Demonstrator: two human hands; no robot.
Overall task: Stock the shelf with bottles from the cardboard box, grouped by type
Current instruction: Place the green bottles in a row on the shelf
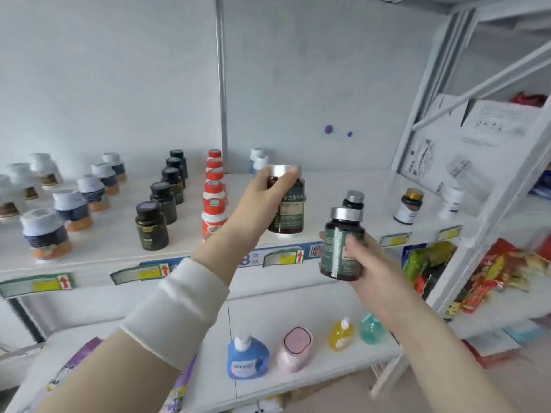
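**Twin bottles heading for the shelf's front edge**

White shelf (119, 245) is carrying rows running from its front edge to its back edge: white-capped bottles (74, 204) toward the left end, then black-capped bottles (162, 198), then red-capped bottles (214, 204) near the middle. Right of the red row, the left hand (268, 186) is reaching furthest in. Its fingers (287, 175) are clasping the silver lid of a dark amber bottle (290, 210) from above. That bottle is standing upright, long axis vertical, directly beneath the fingers and close to the front edge. Whether its base is already touching the board I cannot tell.

The right hand (366, 263) is hanging nearer the person, just off the front edge, fingers wrapping the green label of a matching bottle (340, 248), which is tilting slightly. Just behind it, a smaller grey-capped bottle (354, 199) is sitting on the shelf.

Judging by this, the left hand is the nearer one and is about to let go, with the twin likely going beside or behind. Both bottles are looking smooth, rigid and round-bodied, with glossy labels and flat, metallic-looking lids.
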